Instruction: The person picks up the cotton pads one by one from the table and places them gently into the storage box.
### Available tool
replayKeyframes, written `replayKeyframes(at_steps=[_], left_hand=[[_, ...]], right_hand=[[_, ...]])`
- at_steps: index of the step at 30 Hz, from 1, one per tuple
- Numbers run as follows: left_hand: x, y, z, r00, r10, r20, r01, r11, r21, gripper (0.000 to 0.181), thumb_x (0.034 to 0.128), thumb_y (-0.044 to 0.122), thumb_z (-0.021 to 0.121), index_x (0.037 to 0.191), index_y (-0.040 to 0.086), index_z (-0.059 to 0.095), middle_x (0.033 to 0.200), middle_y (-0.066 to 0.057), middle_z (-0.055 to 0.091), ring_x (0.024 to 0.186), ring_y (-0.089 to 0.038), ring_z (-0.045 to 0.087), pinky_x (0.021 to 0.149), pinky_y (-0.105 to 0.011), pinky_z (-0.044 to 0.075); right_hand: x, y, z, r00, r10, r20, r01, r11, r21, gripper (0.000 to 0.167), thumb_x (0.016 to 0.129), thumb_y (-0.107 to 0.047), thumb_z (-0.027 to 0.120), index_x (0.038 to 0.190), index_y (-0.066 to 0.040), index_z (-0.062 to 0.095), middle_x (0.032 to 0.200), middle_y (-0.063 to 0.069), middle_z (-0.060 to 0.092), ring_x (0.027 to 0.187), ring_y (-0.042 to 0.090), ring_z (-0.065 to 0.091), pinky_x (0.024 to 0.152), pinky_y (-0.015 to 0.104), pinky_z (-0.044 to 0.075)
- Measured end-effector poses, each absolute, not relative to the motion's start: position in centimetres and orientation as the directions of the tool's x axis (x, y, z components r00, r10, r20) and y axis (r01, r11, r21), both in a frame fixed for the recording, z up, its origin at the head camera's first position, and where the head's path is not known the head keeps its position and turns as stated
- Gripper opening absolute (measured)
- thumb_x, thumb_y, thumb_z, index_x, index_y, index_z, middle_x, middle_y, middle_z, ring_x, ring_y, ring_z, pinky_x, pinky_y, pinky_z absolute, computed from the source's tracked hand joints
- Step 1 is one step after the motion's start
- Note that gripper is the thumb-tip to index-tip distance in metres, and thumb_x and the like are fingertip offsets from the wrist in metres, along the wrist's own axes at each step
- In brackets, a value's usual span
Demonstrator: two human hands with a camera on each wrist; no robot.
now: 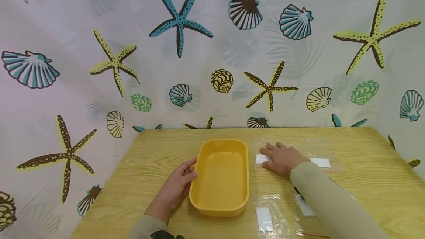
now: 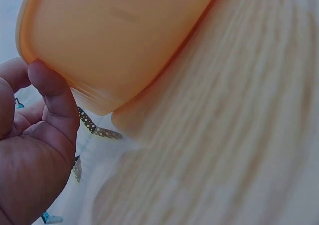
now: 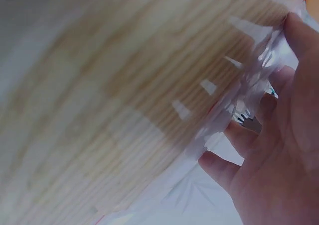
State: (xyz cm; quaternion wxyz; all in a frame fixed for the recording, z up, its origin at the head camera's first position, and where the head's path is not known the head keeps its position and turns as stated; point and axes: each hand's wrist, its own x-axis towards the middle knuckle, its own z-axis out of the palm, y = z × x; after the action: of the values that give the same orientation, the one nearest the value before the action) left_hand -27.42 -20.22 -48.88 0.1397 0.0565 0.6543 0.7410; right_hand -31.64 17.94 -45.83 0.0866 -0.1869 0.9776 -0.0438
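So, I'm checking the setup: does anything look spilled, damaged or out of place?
Nothing stands out: the yellow tub sits upright on the table without visible damage, and the clear bags beside it show no spill, though the right sleeve partly hides one.

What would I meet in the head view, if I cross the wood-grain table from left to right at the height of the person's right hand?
Person's left hand → yellow, rounded rectangular plastic tub → person's right hand → white, flat rectangular piece.
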Motion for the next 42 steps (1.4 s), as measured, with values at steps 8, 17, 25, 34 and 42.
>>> replayKeyframes(at_steps=[8, 17, 25, 34, 42], left_hand=[[-27.4, -20.2, -48.9, -0.952, 0.29, -0.099, -0.13, -0.091, 0.987, 0.056, 0.1007, 0.006, 0.059, 0.153, 0.007, 0.04, 0.116, -0.012, 0.046, 0.1, -0.019, 0.056, 0.085, -0.028, 0.054], [-27.2, -20.5, -48.9, -0.947, 0.308, -0.089, -0.121, -0.086, 0.989, 0.057, 0.1013, 0.009, 0.06, 0.154, 0.006, 0.039, 0.114, -0.012, 0.047, 0.097, -0.018, 0.057, 0.083, -0.029, 0.055], [-27.2, -20.4, -49.1, -0.945, 0.308, -0.109, -0.143, -0.089, 0.986, 0.058, 0.1004, 0.013, 0.063, 0.154, 0.01, 0.041, 0.116, -0.012, 0.048, 0.097, -0.02, 0.058, 0.082, -0.031, 0.056], [-27.3, -20.2, -49.2, -0.948, 0.302, -0.1, -0.131, -0.083, 0.988, 0.056, 0.1003, 0.009, 0.061, 0.153, 0.009, 0.041, 0.116, -0.013, 0.049, 0.1, -0.02, 0.058, 0.085, -0.031, 0.055], [-27.2, -20.3, -48.9, -0.953, 0.285, -0.102, -0.129, -0.076, 0.989, 0.056, 0.1004, 0.01, 0.061, 0.153, 0.01, 0.042, 0.115, -0.012, 0.047, 0.097, -0.02, 0.057, 0.082, -0.029, 0.055]], right_hand=[[-31.6, 18.0, -45.7, -0.905, -0.407, -0.126, -0.395, 0.913, -0.104, 0.057, 0.106, -0.045, 0.045, 0.156, -0.019, 0.043, 0.16, 0.007, 0.037, 0.144, 0.041, 0.033, 0.111, 0.061, 0.031], [-32.1, 18.2, -46.2, -0.889, -0.457, -0.019, -0.456, 0.889, -0.036, 0.042, 0.107, -0.032, 0.048, 0.145, -0.017, 0.058, 0.147, 0.004, 0.055, 0.138, 0.04, 0.044, 0.107, 0.06, 0.038], [-32.0, 17.9, -46.4, -0.904, -0.426, -0.036, -0.426, 0.904, 0.0, 0.036, 0.108, -0.03, 0.048, 0.138, -0.019, 0.064, 0.138, 0.003, 0.062, 0.135, 0.038, 0.048, 0.105, 0.061, 0.039], [-31.8, 18.1, -45.9, -0.887, -0.451, 0.099, -0.447, 0.892, 0.06, 0.034, 0.106, -0.028, 0.052, 0.134, -0.017, 0.068, 0.133, 0.001, 0.065, 0.131, 0.033, 0.053, 0.102, 0.058, 0.044], [-31.0, 17.3, -44.0, -0.871, -0.45, 0.197, -0.456, 0.89, 0.02, 0.035, 0.103, -0.027, 0.056, 0.134, -0.016, 0.068, 0.134, 0.003, 0.065, 0.13, 0.034, 0.054, 0.1, 0.057, 0.046]])
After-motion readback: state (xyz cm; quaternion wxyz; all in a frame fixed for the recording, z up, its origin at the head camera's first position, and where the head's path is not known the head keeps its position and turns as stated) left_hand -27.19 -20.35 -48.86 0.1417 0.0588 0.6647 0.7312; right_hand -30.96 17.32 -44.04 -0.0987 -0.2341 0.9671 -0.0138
